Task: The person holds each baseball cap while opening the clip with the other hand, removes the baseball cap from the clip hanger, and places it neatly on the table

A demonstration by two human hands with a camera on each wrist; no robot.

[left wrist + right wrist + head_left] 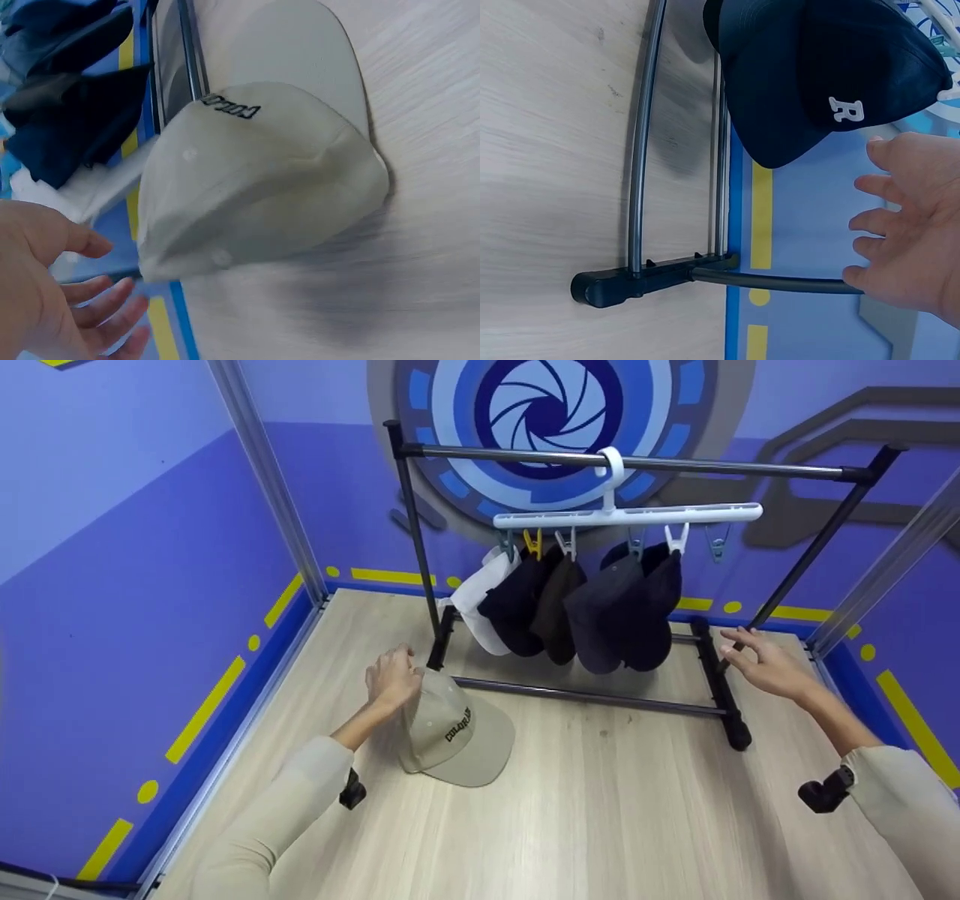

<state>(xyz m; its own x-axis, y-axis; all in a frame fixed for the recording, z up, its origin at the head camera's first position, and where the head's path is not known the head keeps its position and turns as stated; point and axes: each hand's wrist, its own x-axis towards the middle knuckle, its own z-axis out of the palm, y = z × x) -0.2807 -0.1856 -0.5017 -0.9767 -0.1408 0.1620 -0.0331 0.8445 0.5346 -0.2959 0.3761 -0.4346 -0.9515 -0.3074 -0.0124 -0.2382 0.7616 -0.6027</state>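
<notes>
Right beside the loose-fingered, empty left hand (392, 679), the beige baseball cap (442, 724) rests on its rim, crown up, on the desk (600, 810); left of the relaxed, empty right hand (769, 664), clips (677, 540) suspend dark caps (637, 615) from the white hanger (675, 514).

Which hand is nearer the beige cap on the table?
Left. The left hand is close beside the crown of the beige cap; the right hand is well away, by the rack's right post.
</notes>
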